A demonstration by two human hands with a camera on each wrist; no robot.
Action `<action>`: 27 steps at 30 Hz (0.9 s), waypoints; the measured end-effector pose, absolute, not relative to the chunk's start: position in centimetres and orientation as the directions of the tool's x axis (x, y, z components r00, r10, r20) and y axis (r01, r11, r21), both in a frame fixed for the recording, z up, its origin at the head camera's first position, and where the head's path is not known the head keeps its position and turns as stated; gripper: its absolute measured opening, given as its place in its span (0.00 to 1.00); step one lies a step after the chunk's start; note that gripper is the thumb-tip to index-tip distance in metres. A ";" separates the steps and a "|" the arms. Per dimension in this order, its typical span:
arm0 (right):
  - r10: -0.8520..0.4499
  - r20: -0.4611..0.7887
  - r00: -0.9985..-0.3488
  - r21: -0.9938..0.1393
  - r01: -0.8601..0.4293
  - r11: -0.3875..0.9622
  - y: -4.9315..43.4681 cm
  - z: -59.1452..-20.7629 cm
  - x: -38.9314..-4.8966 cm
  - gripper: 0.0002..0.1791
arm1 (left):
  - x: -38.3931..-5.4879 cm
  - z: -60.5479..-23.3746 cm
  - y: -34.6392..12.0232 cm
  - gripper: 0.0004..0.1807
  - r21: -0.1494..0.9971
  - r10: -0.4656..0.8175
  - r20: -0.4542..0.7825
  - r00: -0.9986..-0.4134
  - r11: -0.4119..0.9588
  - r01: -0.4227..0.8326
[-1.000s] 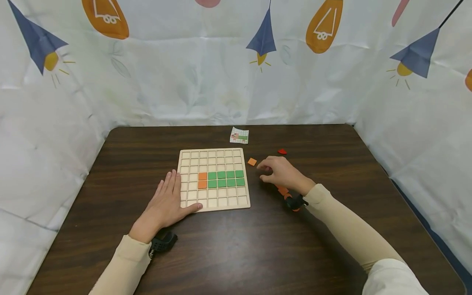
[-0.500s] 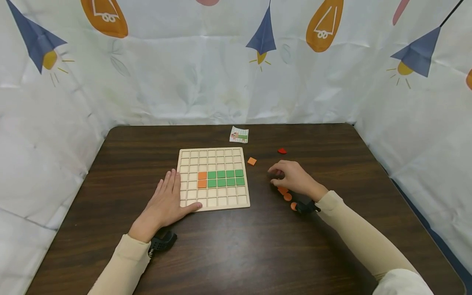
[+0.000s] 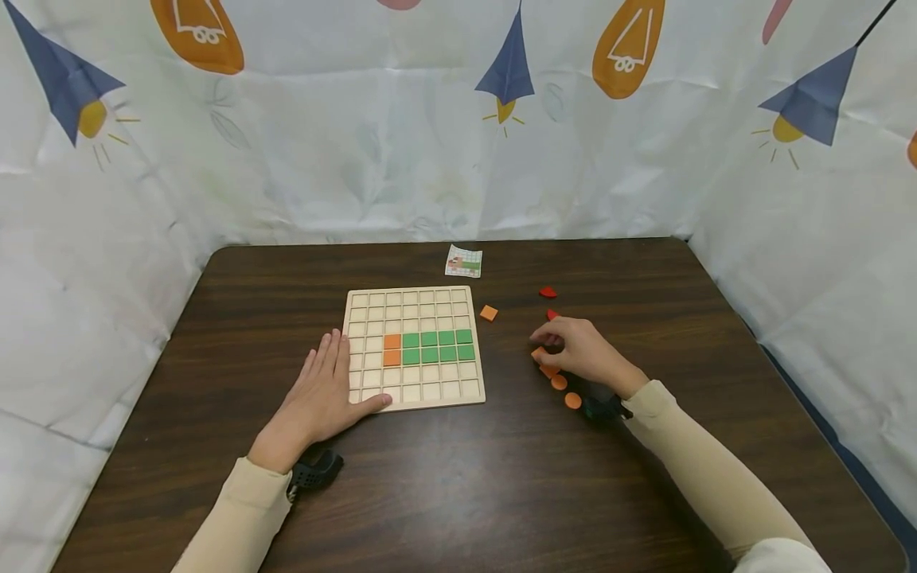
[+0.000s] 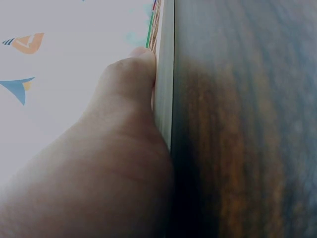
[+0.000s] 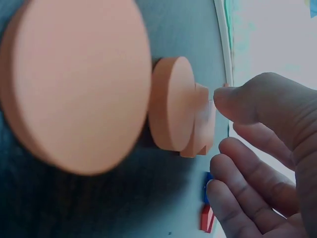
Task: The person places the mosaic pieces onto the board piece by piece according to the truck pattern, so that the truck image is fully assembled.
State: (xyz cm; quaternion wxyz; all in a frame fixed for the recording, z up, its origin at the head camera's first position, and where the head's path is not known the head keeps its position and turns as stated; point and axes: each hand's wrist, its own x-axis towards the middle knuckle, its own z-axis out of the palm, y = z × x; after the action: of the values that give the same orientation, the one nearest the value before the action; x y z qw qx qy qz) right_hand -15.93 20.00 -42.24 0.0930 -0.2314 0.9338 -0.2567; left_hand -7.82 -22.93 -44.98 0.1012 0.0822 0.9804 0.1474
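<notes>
My left hand (image 3: 322, 390) rests flat on the left edge of a wooden grid board (image 3: 415, 388), its thumb along the front rim. On the board sit green square tiles (image 3: 438, 346) in two rows, with two orange tiles (image 3: 392, 350) at their left end. My right hand (image 3: 583, 350) hovers over a line of loose orange pieces, thumb and fingers loosely curved with nothing visibly held. Beneath the fingertips lies an orange square tile (image 3: 538, 353). Closer to the wrist are orange round discs (image 3: 572, 400), large in the right wrist view (image 5: 81, 84).
A small printed pattern card (image 3: 463, 261) lies behind the board. Right of the board is a loose orange square (image 3: 489, 313). Red pieces (image 3: 548, 292) lie beyond the right hand. The right wrist view also catches a blue piece (image 5: 207, 186) beside a red one.
My right hand has moved right, away from the board and over the loose orange pieces. A second red piece and the orange square under the fingertips now show. The left hand stays put.
</notes>
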 end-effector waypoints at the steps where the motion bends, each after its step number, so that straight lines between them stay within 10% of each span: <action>1: -0.481 -0.054 -0.875 -0.523 -0.386 0.760 20.1 -42.4 -15.9 0.13 | -7.8 -45.0 -22.9 0.74 0.306 0.191 -0.175 -0.966 0.943 0.131; 27: -0.406 -0.008 -0.914 -0.628 -0.311 0.714 20.4 -43.2 -15.3 0.13 | -7.9 -45.1 -23.0 0.74 0.308 0.190 -0.164 -0.968 0.942 0.133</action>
State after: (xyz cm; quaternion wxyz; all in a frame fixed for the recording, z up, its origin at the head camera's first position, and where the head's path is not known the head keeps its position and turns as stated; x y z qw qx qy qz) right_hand -15.32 20.41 -43.24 0.0730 -0.1944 0.9228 -0.3247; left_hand -7.88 -22.96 -45.11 0.0959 0.0823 0.9808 0.1488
